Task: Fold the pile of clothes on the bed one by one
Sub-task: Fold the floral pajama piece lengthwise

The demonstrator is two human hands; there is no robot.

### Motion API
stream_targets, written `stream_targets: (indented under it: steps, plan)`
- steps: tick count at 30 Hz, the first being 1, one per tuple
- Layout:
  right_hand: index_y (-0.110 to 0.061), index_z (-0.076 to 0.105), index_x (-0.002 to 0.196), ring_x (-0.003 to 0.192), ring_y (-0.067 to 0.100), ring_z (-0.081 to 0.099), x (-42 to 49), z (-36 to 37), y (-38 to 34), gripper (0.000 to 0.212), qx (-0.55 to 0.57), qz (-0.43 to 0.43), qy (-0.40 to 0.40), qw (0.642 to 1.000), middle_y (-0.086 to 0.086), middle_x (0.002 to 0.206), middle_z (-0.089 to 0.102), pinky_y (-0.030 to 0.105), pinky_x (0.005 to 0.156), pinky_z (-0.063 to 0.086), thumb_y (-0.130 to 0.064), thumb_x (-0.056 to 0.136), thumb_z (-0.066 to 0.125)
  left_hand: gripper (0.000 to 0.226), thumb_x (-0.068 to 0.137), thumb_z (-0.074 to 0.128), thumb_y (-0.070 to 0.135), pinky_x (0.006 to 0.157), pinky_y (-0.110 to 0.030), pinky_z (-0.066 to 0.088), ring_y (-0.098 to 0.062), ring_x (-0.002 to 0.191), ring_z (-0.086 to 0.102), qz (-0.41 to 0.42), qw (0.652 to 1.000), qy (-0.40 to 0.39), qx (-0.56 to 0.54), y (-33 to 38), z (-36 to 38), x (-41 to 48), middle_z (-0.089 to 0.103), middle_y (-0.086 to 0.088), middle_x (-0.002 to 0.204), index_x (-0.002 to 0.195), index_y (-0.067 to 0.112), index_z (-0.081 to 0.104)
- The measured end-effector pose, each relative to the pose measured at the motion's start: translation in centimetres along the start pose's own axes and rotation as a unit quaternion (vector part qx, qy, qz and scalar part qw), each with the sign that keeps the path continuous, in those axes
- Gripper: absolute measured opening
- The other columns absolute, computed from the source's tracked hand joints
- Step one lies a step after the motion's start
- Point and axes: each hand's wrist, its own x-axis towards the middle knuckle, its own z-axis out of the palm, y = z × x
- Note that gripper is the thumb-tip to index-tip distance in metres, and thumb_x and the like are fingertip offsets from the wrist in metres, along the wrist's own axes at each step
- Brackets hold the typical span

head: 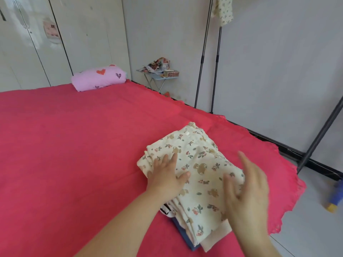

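A folded cream garment [200, 164] printed with small bears and flowers lies on top of a stack of folded clothes at the near right of the red bed [74, 145]. Under it show a blue piece [182, 234], a beige piece [217, 238] and a black-and-white edge [165, 209]. My left hand [166, 175] presses flat on the cream garment's left side, fingers straight. My right hand [246, 190] hovers over the stack's right side, fingers spread, blurred; I cannot tell whether it touches the cloth.
A pink heart-print pillow [98, 76] lies at the bed's far end. A small folding table [159, 75] with clutter stands by the wall. A metal clothes rack [215, 62] stands right of the bed, a cream garment [223, 10] hanging on it. A blue-and-yellow object [336, 197] lies on the floor.
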Motion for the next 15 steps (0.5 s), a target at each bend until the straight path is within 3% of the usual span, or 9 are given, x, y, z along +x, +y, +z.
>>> stream_targets:
  steps: [2,4,6,8,15]
  plan:
    - [-0.028,0.039,0.141,0.135,0.023,0.033,2.5,2.3,-1.0,0.051,-0.110,-0.152,-0.115,0.975,0.001,0.143,0.043,0.041,0.111,0.022,-0.020,0.092,0.049,0.080,0.087,0.034,0.066,0.114,-0.051,-0.002,-0.024,0.144,-0.017,-0.005,1.000,0.000,0.022,-0.1,0.7,0.3,-0.011,0.003,0.158,0.148,0.036,-0.008]
    - [-0.036,0.022,0.146,0.146,0.024,0.008,5.1,5.6,-1.2,0.049,-0.209,-0.241,-0.239,0.917,-0.003,0.156,0.020,0.043,0.116,-0.001,-0.029,0.098,0.032,0.083,0.084,0.032,0.069,0.114,-0.051,-0.006,-0.024,0.143,-0.020,-0.013,0.999,0.005,0.038,-0.4,1.4,0.7,-0.014,0.004,0.157,0.148,0.035,-0.008]
    - [-0.038,0.007,0.148,0.145,0.024,-0.012,7.2,8.4,0.2,0.050,-0.294,-0.270,-0.333,0.854,-0.006,0.159,0.000,0.045,0.113,-0.014,-0.035,0.100,0.021,0.084,0.083,0.028,0.073,0.112,-0.051,-0.012,-0.023,0.141,-0.025,-0.025,0.998,0.007,0.055,-0.7,2.3,1.0,-0.018,0.005,0.156,0.147,0.034,-0.010]
    - [-0.038,-0.001,0.148,0.144,0.026,-0.019,8.2,10.3,2.8,0.051,-0.345,-0.250,-0.392,0.816,-0.007,0.158,-0.008,0.050,0.112,-0.015,-0.042,0.100,0.014,0.084,0.083,0.023,0.074,0.109,-0.052,-0.018,-0.022,0.139,-0.029,-0.035,0.996,0.007,0.077,-1.1,3.1,1.3,-0.023,0.006,0.155,0.147,0.034,-0.014]
    - [-0.045,-0.011,0.144,0.143,0.023,-0.022,7.8,13.3,7.8,0.053,-0.325,-0.199,-0.419,0.824,-0.016,0.155,-0.017,0.048,0.114,-0.010,-0.053,0.095,0.007,0.083,0.081,0.017,0.076,0.102,-0.054,-0.026,-0.022,0.138,-0.032,-0.030,0.995,0.007,0.099,-2.2,5.5,2.9,-0.026,0.007,0.153,0.145,0.036,-0.018]
